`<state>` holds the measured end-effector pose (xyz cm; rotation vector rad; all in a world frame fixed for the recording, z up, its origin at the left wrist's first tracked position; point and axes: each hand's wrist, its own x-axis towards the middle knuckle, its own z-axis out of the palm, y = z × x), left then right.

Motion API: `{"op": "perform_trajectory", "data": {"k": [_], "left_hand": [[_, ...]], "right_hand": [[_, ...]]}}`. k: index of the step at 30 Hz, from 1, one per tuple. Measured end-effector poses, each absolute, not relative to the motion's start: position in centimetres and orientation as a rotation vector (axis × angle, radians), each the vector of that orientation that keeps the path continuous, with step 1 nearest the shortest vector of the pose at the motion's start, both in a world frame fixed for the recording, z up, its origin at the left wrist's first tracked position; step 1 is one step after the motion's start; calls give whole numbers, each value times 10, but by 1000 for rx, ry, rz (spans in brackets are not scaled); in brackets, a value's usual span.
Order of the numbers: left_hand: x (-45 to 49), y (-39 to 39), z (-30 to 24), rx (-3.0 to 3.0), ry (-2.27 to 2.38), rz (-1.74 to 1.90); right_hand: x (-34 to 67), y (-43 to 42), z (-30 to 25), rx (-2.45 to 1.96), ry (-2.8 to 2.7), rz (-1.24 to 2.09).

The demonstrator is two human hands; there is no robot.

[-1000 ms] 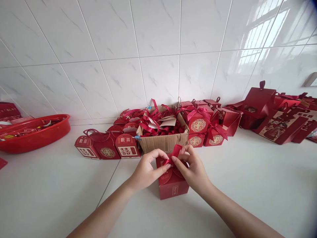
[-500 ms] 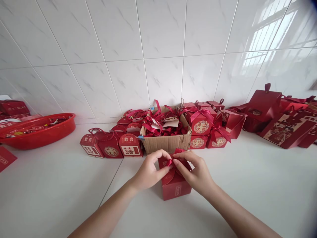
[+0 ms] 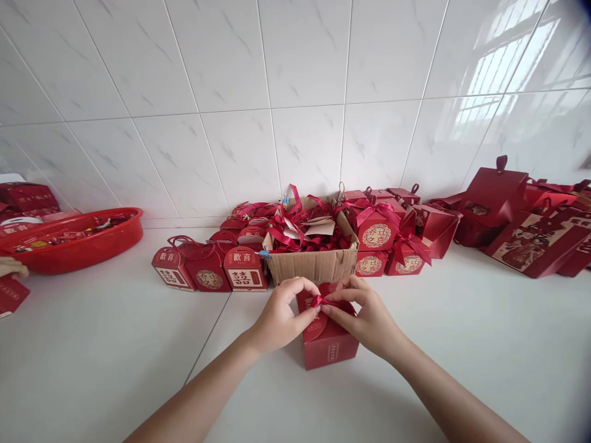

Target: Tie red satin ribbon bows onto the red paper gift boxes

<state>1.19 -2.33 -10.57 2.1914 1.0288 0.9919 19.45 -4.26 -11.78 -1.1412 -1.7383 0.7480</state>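
A red gift box (image 3: 330,351) with pale lettering stands on the white counter in front of me. On its top lies a red ribbon (image 3: 317,301), gathered into a knot or loop. My left hand (image 3: 286,314) pinches the ribbon between thumb and forefinger from the left. From the right, my right hand (image 3: 367,312) closes thumb and fingertips on the same ribbon, close beside the left fingertips. The fingers partly hide the box's lid and the exact form of the knot.
Behind the box stands a cardboard carton (image 3: 314,266) full of red ribbons. Finished-looking red boxes flank it, some left (image 3: 209,274), some right (image 3: 376,231). A red basin (image 3: 92,249) with wrapped sweets stands far left, near another person's hand (image 3: 13,266). More red boxes (image 3: 492,197) stand right.
My right fingers have shifted slightly along the ribbon, and the forefinger is raised more. Another person's hand has come in at the left edge, on a red box.
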Motion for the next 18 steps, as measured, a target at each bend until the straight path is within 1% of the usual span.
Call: {"op": "perform_trajectory", "data": {"k": [6, 13, 18], "left_hand": [[14, -26, -104, 2236, 1112, 1018], [15, -24, -107, 2287, 1155, 1071], [17, -24, -109, 2165, 1111, 1086]], "right_hand": [[193, -43, -121, -1130, -1639, 817], [193, -41, -121, -1130, -1646, 770], [194, -42, -119, -1110, -1719, 667]]}}
